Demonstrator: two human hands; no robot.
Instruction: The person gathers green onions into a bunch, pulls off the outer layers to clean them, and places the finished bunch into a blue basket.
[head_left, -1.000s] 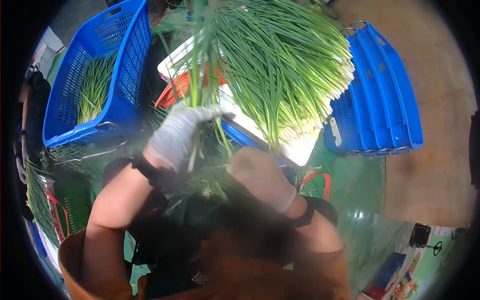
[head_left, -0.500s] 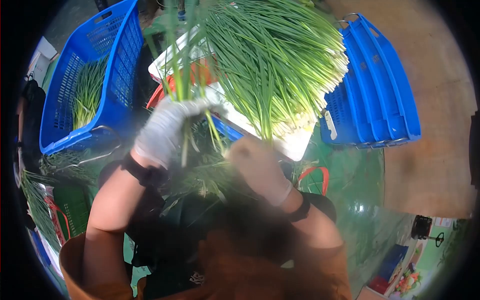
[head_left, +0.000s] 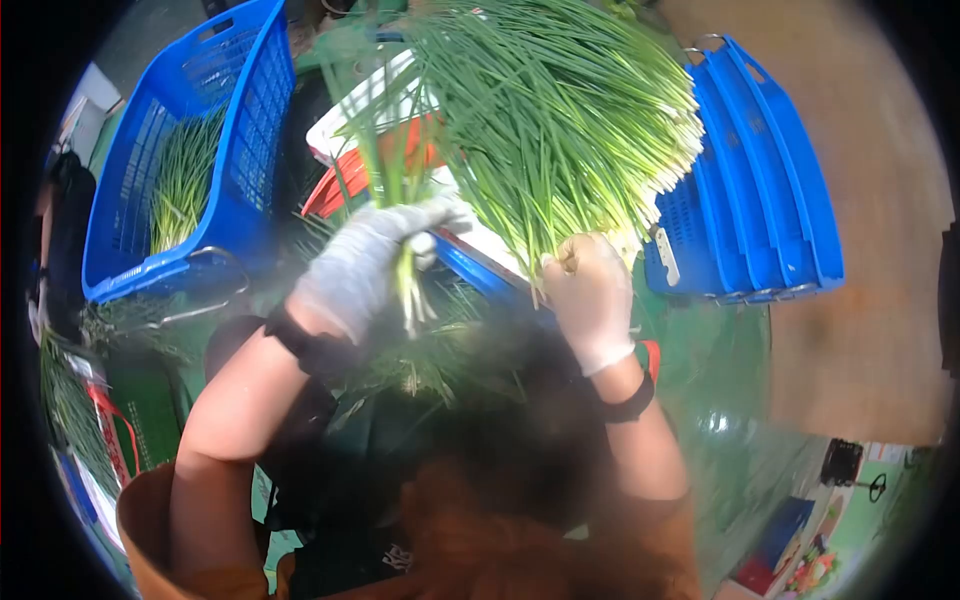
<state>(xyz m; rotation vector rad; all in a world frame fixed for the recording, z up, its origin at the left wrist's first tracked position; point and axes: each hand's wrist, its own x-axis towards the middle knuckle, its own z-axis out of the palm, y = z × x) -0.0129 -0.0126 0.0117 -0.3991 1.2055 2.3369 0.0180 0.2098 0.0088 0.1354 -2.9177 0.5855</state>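
Note:
A small bunch of green onions (head_left: 408,290) is wrapped in the fingers of my white-gloved left hand (head_left: 350,265). Its leaves stand up above the fist and its white root ends hang below. My right hand (head_left: 592,305), also gloved, is closed at the near edge of a large heap of green onions (head_left: 570,130), pinching a stalk by its pale end. The heap lies on a white board (head_left: 497,248) with its roots toward the right. Loose leaves and scraps (head_left: 420,365) lie below my hands, partly blurred.
At the left stands a blue crate (head_left: 245,130) with more green onions (head_left: 185,190) inside. Nested blue crates (head_left: 760,180) stand at the right, beside a brown board-like surface (head_left: 860,230). Something red (head_left: 345,175) lies by the white board. The floor (head_left: 715,400) is green.
My right hand has moved right and up, from beside the left hand's bunch to the heap's near edge. My left hand has shifted slightly right, and its stalks now sit closer together.

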